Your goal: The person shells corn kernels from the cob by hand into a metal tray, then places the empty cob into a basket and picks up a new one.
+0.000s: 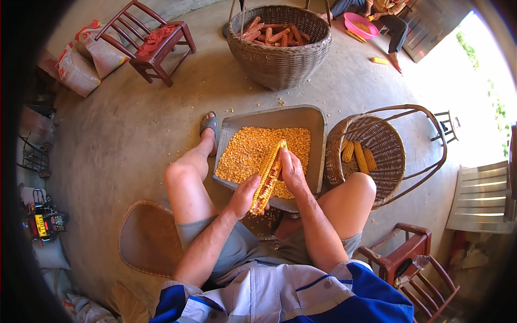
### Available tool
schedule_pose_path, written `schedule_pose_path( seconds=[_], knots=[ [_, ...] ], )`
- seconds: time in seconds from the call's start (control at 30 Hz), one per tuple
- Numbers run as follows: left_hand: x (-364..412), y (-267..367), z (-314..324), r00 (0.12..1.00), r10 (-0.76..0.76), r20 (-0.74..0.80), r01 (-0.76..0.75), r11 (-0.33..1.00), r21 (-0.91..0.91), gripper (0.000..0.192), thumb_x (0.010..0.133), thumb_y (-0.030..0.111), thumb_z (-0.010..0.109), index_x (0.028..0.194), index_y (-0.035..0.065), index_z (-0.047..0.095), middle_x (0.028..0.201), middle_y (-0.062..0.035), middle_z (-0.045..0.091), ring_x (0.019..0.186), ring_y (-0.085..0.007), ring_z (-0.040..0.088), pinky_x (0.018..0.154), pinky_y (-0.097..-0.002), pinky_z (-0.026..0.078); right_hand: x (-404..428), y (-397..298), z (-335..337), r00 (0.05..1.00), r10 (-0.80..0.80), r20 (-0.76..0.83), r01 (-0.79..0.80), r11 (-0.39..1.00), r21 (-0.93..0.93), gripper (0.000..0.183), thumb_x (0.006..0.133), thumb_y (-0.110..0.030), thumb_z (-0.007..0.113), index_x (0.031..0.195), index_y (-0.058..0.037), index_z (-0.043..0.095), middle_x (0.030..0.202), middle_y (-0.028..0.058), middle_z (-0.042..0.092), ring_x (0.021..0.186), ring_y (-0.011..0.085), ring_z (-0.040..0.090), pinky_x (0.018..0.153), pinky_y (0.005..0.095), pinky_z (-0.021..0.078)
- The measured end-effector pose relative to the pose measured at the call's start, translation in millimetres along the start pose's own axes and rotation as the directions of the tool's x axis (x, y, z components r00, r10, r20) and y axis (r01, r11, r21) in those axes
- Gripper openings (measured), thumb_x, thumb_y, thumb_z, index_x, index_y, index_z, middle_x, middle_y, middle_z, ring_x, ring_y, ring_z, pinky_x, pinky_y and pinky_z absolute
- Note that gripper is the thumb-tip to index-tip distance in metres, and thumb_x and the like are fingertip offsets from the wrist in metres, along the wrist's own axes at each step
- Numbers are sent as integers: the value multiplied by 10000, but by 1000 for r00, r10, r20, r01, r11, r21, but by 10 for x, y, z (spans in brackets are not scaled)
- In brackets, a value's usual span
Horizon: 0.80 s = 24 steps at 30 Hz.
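Note:
A partly shelled ear of yellow corn (268,173) is held slantwise between my two hands. My left hand (244,195) grips its lower end, and my right hand (293,169) holds the upper part with the thumb near the tip. Bare reddish rows of cob show along its right side, while kernels still cover the left. Beneath the ear lies a large scoop-shaped pan (319,121) between my legs, holding a broad layer of loose yellow kernels (246,149). The fingers under the ear are partly hidden.
To the right, a handled wicker basket (398,161) holds several corn ears (359,156). Bare cobs (274,34) fill a larger basket (278,66) ahead. A shallow woven tray (147,238) lies left. Wooden chairs (161,52) stand around. Far right, another person handles corn over a pink basin (363,24).

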<state>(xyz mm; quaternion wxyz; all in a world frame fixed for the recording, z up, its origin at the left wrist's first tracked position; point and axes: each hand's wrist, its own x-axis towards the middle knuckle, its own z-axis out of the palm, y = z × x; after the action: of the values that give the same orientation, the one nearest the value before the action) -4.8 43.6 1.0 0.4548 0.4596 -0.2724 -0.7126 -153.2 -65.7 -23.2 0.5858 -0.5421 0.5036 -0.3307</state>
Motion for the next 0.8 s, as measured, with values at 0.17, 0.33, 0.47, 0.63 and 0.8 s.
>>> schedule_pose_path(
  seconds=[0.17, 0.33, 0.47, 0.63, 0.8],
  knots=[
    [8, -11, -13, 1000, -13, -9, 13, 1000, -23, 426, 1050, 422, 381, 1220, 57, 521, 849, -120, 658, 582, -171, 649, 472, -270, 530, 13, 14, -20, 1000, 9, -27, -7, 996, 93, 511, 1017, -467, 416, 931, 1, 602, 677, 71, 556, 614, 166, 524, 575, 328, 432],
    [3, -72, -12, 997, 57, -56, -52, 994, 94, 417, 1052, 402, 398, 1260, 58, 509, 843, -82, 643, 571, -146, 627, 483, -260, 524, 14, -115, -39, 988, 148, 33, -151, 981, 122, 535, 1016, -505, 398, 920, -21, 604, 691, 59, 563, 560, 133, 508, 506, 288, 421],
    [7, -44, 23, 997, 14, -74, -10, 999, 49, 420, 1050, 371, 432, 1324, 57, 487, 837, -47, 627, 581, -121, 612, 503, -256, 519, 75, 12, -83, 991, 130, -18, -128, 988, 84, 508, 1020, -454, 404, 919, 5, 595, 720, 85, 577, 627, 179, 548, 574, 335, 450],
    [26, 49, -11, 998, -60, -21, 61, 997, 42, 461, 1009, 362, 534, 1336, 43, 477, 898, -62, 641, 659, -138, 641, 560, -266, 528, 82, -22, -51, 973, -164, -160, 145, 981, -128, 414, 1015, -339, 390, 871, 10, 559, 720, 108, 553, 649, 216, 526, 631, 360, 440],
    [-45, -32, 13, 948, 314, -42, -195, 683, 704, 639, 807, 281, 796, 1287, -1, 483, 1072, -166, 681, 936, -285, 681, 838, -390, 529, 80, -21, -54, 986, -73, -152, 70, 997, -23, 405, 1013, -330, 400, 866, 20, 543, 748, 133, 546, 695, 244, 505, 695, 383, 426]
  ],
)
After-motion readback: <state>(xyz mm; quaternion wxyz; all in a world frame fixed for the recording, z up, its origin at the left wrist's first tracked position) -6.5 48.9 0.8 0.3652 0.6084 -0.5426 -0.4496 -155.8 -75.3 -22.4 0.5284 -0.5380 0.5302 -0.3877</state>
